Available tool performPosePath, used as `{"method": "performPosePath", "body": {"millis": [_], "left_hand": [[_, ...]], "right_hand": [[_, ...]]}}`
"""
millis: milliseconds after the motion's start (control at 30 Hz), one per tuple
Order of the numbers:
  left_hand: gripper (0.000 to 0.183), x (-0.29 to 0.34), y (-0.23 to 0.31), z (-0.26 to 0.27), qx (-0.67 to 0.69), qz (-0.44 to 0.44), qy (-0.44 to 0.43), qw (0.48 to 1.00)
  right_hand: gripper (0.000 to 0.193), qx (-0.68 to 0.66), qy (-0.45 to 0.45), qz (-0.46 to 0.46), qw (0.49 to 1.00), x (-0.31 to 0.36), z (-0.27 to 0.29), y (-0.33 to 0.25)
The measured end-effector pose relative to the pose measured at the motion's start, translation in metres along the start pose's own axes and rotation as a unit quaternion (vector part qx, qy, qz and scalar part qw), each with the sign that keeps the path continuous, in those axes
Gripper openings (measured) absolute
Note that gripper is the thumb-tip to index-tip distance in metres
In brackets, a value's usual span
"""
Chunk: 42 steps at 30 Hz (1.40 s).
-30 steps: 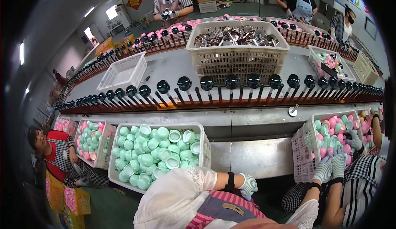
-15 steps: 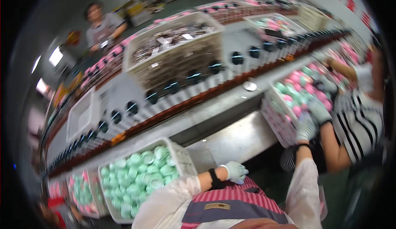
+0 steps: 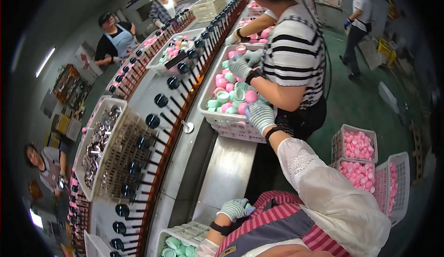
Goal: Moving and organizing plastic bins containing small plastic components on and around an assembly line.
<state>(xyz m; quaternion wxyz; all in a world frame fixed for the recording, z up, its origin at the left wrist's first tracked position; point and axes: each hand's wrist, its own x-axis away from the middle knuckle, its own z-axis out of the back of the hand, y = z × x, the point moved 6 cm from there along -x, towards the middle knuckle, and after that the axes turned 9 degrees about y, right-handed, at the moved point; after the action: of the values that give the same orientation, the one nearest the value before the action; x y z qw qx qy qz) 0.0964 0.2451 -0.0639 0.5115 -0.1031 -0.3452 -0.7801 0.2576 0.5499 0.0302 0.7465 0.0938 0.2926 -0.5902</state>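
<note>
A white plastic crate [image 3: 238, 132] holds mixed pink and mint-green round caps [image 3: 233, 95]. At its near right corner is my right hand [image 3: 261, 117], in a striped knit glove, with its fingers closed over the rim. My left hand [image 3: 235, 209], gloved the same way, hangs by my striped apron [image 3: 273, 206]. Its fingers are loosely bent and apart, and I see nothing in them. A co-worker in a striped top has gloved hands [image 3: 240, 66] in the caps of the same crate. Below my left hand stands another crate [image 3: 189, 231] with green caps [image 3: 175, 247].
A conveyor line [image 3: 159, 164] with dark round heads on stems runs along the left. Beyond it stands a tall crate of shiny metallic pieces [image 3: 99, 136]. Crates of pink caps [image 3: 358, 146] sit on the floor at right. A person [image 3: 360, 21] walks behind; others stand across the line.
My view has swung to the right, so the mixed-cap crate is now near the middle. My right hand stays at its corner. The green-cap crate has mostly left the picture.
</note>
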Motion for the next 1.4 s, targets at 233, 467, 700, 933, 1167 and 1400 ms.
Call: {"method": "performPosePath", "body": {"millis": [233,467,700,933,1167,1400], "left_hand": [[0.071,-0.004,-0.014,-0.015,0.019,0.039,-0.02,0.999],[0.065,-0.002,-0.015,-0.018,0.03,0.048,-0.046,0.997],[0.065,-0.004,-0.021,-0.019,0.028,0.006,-0.02,0.999],[0.063,0.002,-0.004,0.003,0.01,-0.019,0.001,1.0],[0.054,-0.001,-0.01,-0.014,-0.001,0.046,-0.085,0.995],[0.073,-0.006,-0.019,-0.021,0.017,0.043,-0.067,0.997]], "right_hand": [[0.033,-0.005,0.028,0.027,0.999,0.003,0.005,-0.009],[0.036,-0.017,-0.014,0.004,1.0,0.006,0.008,-0.009],[0.034,-0.014,-0.027,0.02,0.999,0.003,0.011,-0.015],[0.038,0.009,-0.001,0.02,1.0,0.002,0.002,-0.003],[0.036,-0.006,-0.057,0.003,0.998,0.002,0.009,-0.012],[0.036,-0.021,-0.012,0.002,1.0,0.003,0.002,-0.008]]}}
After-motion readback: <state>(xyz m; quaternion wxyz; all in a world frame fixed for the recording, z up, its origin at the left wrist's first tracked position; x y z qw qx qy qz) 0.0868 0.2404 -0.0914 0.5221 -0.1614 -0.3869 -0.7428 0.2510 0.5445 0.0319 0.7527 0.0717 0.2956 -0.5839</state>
